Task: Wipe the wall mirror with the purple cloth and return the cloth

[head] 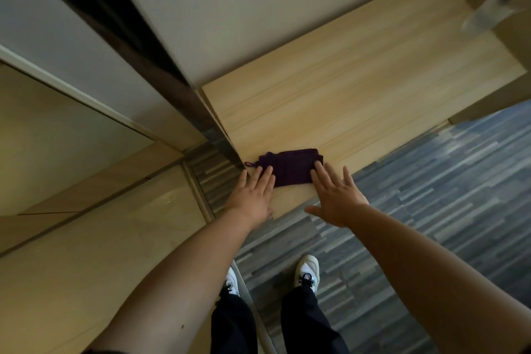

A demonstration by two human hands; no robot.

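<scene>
My flat, open left hand (253, 195) and right hand (334, 198) rest fingertips on opposite ends of the folded dark purple cloth (290, 167), lying crosswise mid-frame on the pale wooden ledge (359, 89), equally near both.

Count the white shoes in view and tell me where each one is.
2. One white lace-up shoe stands on the grey striped floor, below the right hand. The other white shoe sits left of it at the mirror's edge, partly hidden.
</scene>
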